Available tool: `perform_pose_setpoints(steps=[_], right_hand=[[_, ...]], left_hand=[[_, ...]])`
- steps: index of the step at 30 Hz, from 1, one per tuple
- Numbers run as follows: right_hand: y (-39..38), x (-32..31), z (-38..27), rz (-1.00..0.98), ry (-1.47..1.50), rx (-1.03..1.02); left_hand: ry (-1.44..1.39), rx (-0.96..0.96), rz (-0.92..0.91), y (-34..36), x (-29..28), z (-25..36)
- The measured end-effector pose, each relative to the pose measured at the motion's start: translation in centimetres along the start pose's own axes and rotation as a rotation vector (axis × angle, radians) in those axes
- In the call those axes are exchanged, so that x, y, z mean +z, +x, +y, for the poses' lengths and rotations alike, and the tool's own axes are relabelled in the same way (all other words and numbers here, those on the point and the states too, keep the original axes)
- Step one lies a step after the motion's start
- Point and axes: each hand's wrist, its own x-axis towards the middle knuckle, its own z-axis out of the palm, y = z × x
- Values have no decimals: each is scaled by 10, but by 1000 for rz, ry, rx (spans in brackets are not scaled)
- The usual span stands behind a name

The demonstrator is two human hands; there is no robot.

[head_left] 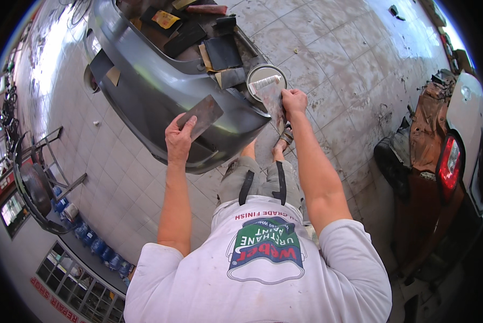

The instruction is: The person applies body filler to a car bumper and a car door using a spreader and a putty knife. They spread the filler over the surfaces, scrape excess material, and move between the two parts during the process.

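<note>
My left hand [180, 134] grips a dark, flat rectangular plate [204, 115] by one corner, thumb on top. The plate hangs over the rounded end of a grey car bumper [144, 81]. Fingers closed, my right hand [294, 102] pinches the edge of a flattened, stained whitish piece with print on it [273, 99]; its exact kind is unclear. Behind that piece sits a round can [254, 72] with a pale rim, partly covered by it. I cannot tell whether the piece touches the can.
Dark sandpaper-like sheets [222, 52] and scraps lie heaped beside the bumper. A white car's rear end with a red tail light [449, 161] stands at right. Blue water jugs [99, 246] line the left wall near a metal frame [55, 161]. Dusty tiles [349, 70] cover the floor.
</note>
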Motion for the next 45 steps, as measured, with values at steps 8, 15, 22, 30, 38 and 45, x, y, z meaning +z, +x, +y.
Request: perform_pose_setpoints(steps=[8, 15, 22, 30, 38, 45], right_hand=[[1, -74, 56, -128, 68, -192], [-64, -122, 94, -215, 94, -115], [-99, -134, 110, -213, 150, -31], [-90, -142, 117, -210, 126, -97], [-80, -139, 103, -196, 110, -124], [-74, -143, 104, -207, 71, -135]], left_hand=[[252, 198, -60, 51, 62, 41], [819, 747, -411, 102, 155, 10], [1127, 577, -563, 103, 187, -27], [971, 302, -727, 152, 183, -22], [673, 300, -575, 143, 153, -9], [579, 286, -533, 124, 157, -35]])
